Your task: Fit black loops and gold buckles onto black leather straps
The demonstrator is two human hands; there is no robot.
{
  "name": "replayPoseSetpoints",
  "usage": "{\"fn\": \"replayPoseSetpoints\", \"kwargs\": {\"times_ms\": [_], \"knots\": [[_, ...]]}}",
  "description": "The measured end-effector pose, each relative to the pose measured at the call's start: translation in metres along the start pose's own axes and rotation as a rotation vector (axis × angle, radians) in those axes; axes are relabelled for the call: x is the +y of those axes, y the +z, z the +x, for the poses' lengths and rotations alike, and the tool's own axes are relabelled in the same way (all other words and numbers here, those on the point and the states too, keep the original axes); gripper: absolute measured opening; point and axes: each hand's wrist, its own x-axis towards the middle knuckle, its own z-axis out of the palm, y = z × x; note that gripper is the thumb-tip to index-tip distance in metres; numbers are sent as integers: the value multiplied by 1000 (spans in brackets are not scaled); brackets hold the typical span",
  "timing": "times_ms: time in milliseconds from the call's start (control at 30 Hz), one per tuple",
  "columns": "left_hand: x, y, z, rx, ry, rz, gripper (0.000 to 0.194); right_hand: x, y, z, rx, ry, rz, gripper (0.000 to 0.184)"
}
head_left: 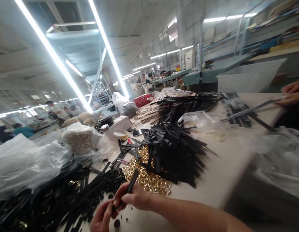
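Observation:
My right hand [133,197] is wrapped round a short black strap [133,181], whose upper end sticks up past the fingers. At the strap's lower end, my left hand [102,215] is closed in a pinch, its fingertips meeting those of the right. Whether a small fitting sits between the fingertips is hidden. Just beyond the hands lies a heap of gold metal fittings [149,183]. Small black round pieces [117,178] are scattered to its left, and one black disc [117,223] lies below the hands.
A large pile of black straps [178,154] covers the table's middle. Finished-looking black straps [43,199] and plastic bags [26,161] crowd the left. A phone [140,131] and white box [121,124] stand behind. At right, another person's hands [291,95] hold strips above a lined bin [280,167].

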Motion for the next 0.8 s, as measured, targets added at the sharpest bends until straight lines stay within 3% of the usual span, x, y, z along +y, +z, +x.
{"fn": "replayPoseSetpoints", "kwargs": {"times_ms": [167, 367, 500, 600, 667, 800], "knots": [[-3, -10, 9, -149, -253, -246, 47, -12, 3, -3, -13, -60, -107, 28], [-11, -9, 8, -154, -315, -302, 45, -11, -6, 3, 24, -161, -291, 28], [-11, -13, 14, -101, -249, -290, 48, -34, -16, 7, 387, -543, -588, 39], [-10, -12, 14, -57, -147, -228, 49, -60, -17, 0, 489, -877, -1016, 50], [-10, -7, 10, -58, -64, -185, 46, -70, -12, -9, 407, -1004, -1283, 51], [-15, 5, -2, -107, 45, -129, 43, -57, 6, -23, 11, -958, -1558, 38]]}}
